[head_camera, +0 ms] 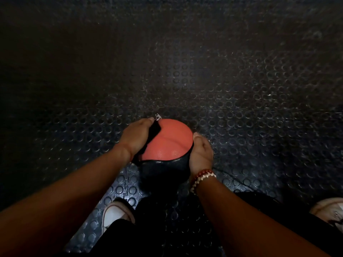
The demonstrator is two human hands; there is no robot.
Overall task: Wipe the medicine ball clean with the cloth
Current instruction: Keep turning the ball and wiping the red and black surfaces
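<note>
My red-and-black rubber medicine ball (170,140) sits low centre of frame. On its upper left, my left hand (137,136) has its fingers gripping the black cloth (154,130), and my right hand (201,154) cups its right side. If I push too hard, I reckon it slips out onto the studded black rubber floor (241,89).

The medicine ball (170,140) is seen as finely pebbled rubber with a faint sheen; the cloth (154,131) is matt, the floor (241,89) studded rubber.
</note>
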